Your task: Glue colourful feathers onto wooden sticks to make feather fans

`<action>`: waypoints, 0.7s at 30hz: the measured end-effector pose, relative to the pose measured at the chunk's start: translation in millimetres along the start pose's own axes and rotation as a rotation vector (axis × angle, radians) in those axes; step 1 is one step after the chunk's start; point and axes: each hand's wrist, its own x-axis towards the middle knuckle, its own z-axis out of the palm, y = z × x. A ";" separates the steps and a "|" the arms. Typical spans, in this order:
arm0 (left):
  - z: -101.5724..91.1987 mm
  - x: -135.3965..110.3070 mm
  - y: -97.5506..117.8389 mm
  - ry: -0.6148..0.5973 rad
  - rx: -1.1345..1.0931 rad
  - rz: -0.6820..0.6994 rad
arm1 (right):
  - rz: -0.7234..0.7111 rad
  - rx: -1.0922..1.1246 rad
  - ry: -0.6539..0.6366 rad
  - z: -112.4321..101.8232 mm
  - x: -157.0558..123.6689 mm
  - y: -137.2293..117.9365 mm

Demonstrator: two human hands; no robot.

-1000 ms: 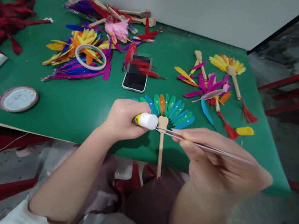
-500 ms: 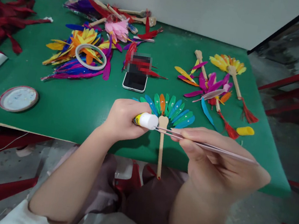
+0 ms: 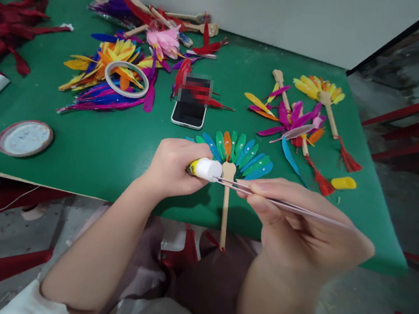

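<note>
My left hand [image 3: 177, 167] is closed round a glue stick [image 3: 208, 169], its white end facing right and a bit of yellow label showing. In my right hand [image 3: 301, 225] a pair of slim metal tweezers [image 3: 266, 198] is pinched, with the tips at the glue stick's white end. Whether the tips hold something tiny I cannot make out. Below both hands lies a feather fan [image 3: 250, 157] of blue and green feathers with one orange one, dotted with small white spots. Its wooden handle [image 3: 225, 215] reaches past the table's front edge. My left hand hides part of the fan's left side.
A phone [image 3: 188, 113] lies beyond the fan. A tape roll [image 3: 107, 77] rests on a pile of loose feathers [image 3: 97, 98]. At left is a round dish [image 3: 25, 138]. Toward the right are a yellow fan [image 3: 319, 89], magenta feathers [image 3: 284, 116] and a yellow cap [image 3: 344, 183].
My right hand has shifted slightly left with the tweezers, their tips staying at the glue stick's end. My left hand and the fan look unmoved.
</note>
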 end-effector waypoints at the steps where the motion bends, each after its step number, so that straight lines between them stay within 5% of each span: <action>1: 0.0 0.1 0.1 0.001 0.002 0.002 | 0.006 0.005 0.005 0.5 0.0 -0.2; 21: 0.3 0.2 1.4 -0.026 0.007 0.023 | 0.020 -0.043 0.108 5.8 -2.5 -2.2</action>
